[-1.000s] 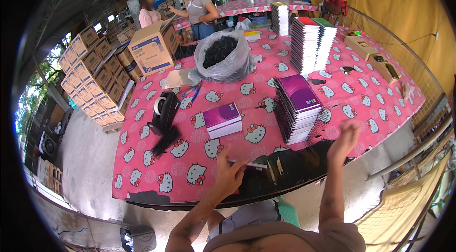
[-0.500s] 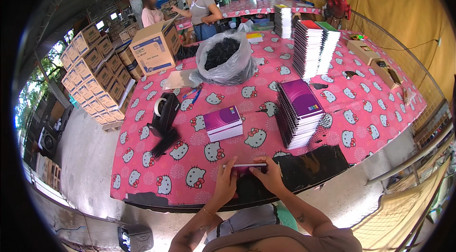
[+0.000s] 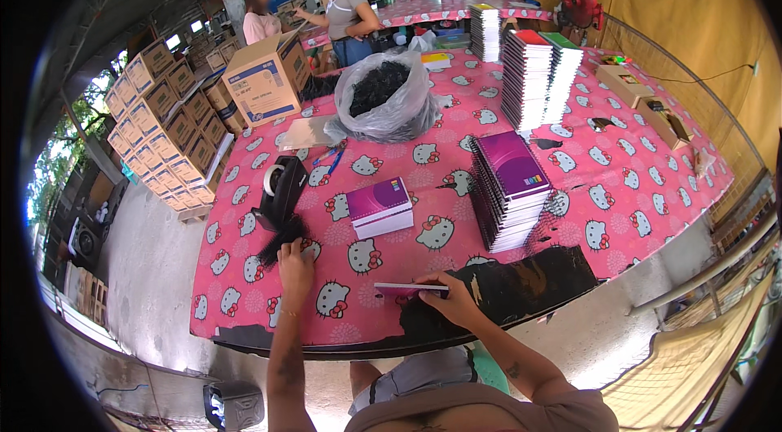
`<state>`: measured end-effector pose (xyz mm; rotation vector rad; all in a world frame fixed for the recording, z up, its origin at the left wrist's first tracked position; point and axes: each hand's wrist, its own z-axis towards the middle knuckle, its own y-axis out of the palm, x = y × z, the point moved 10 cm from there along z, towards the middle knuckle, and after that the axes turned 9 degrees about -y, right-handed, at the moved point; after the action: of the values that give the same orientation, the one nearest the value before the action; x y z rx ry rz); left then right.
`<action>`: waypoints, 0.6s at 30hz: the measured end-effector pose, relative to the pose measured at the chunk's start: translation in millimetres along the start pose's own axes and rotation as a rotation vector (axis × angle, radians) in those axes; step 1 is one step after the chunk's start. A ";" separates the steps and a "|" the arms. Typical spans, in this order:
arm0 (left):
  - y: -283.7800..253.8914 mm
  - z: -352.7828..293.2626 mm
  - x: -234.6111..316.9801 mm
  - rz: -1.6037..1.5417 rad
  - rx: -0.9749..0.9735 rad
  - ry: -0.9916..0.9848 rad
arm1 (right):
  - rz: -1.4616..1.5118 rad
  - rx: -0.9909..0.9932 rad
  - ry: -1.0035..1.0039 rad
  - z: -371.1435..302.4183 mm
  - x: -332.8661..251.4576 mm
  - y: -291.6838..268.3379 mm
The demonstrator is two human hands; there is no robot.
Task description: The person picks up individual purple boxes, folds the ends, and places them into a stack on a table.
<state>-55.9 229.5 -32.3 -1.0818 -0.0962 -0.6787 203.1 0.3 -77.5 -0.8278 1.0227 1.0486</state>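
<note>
My right hand (image 3: 454,300) grips a thin purple notebook (image 3: 395,289) by its right end, just above the table's near edge. At the left, my left hand (image 3: 295,271) has its fingertips together at the near edge of a bundle of thin black strands (image 3: 285,238) that look like binding coils. What those fingers hold, if anything, is too small to make out. A black tape dispenser (image 3: 285,188) stands just beyond the bundle. Between and beyond my hands lies a short stack of purple notebooks (image 3: 379,202). To the right rises a taller stack of coil-bound purple notebooks (image 3: 511,171).
A clear plastic bag full of black strands (image 3: 383,98) stands farther back, beside an open carton (image 3: 265,78). Tall notebook stacks (image 3: 525,78) stand at the far right. Several boxes (image 3: 167,131) are piled at the left. Other people stand beyond the table (image 3: 350,310).
My left hand has let go of the notebook and moved left to the black bundle. My right hand keeps the notebook, which has shifted slightly left.
</note>
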 end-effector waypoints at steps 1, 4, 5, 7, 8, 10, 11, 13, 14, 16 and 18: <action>6.1 3.3 -26.2 0.073 -0.014 0.016 | 0.000 -0.019 -0.047 2.8 -11.0 5.9; 15.4 9.6 -22.3 0.192 0.037 0.113 | -0.027 -0.015 -0.051 2.0 -6.9 1.3; 13.9 13.2 -16.4 0.220 0.076 0.147 | -0.032 -0.010 -0.044 2.7 -4.9 -0.9; 17.6 19.8 -18.6 0.316 0.092 0.152 | -0.041 -0.018 -0.013 0.9 -3.8 -2.1; 19.3 23.4 -19.9 0.364 0.100 0.154 | -0.036 -0.025 -0.004 0.5 -3.1 -0.3; 29.2 31.5 -28.0 0.432 0.047 0.149 | -0.031 -0.043 0.000 3.0 -2.7 1.9; 33.7 32.2 -32.0 0.467 0.020 0.146 | -0.039 -0.043 -0.014 1.5 -3.1 2.4; 32.0 32.2 -31.5 0.453 0.089 0.132 | -0.047 -0.033 -0.045 -0.9 -5.4 4.5; 29.4 31.2 -32.4 0.447 0.124 0.124 | -0.025 -0.028 -0.024 -0.4 -2.9 5.1; 28.1 28.9 -25.6 0.409 0.140 0.140 | 0.005 -0.010 0.027 0.4 -2.2 1.0; 19.1 26.1 -23.2 0.325 0.178 0.142 | 0.004 -0.011 0.012 -1.5 -1.1 3.1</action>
<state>-57.3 267.6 -43.6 -0.8509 0.1371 -0.4419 199.6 -0.4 -77.2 -0.8425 1.0297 1.0546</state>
